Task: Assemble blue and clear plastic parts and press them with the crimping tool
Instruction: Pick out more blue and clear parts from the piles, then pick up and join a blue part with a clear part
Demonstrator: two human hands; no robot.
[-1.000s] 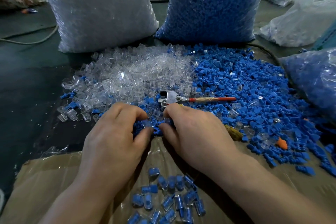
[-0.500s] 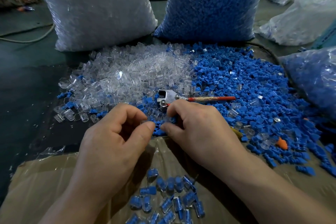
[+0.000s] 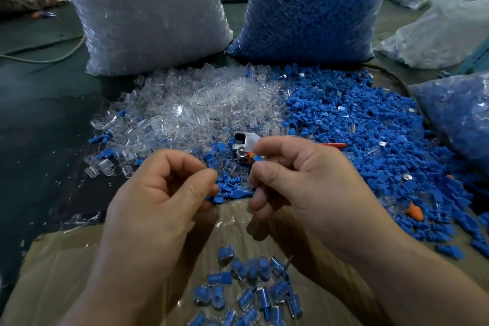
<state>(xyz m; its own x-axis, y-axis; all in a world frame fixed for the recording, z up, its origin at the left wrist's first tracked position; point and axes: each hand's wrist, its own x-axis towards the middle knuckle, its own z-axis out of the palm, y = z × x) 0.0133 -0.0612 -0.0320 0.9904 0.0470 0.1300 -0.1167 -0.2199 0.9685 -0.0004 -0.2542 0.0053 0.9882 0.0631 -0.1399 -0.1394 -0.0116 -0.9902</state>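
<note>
Right hand (image 3: 312, 182) pinches a blue part (image 3: 258, 158); cannot tell what curled left hand (image 3: 158, 198) holds

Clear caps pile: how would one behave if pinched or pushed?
Clear caps look thin-walled and small, so probably very light. Glossy surfaces suggest they are slippery. They are loosely heaped, so a push likely scatters them.
</note>
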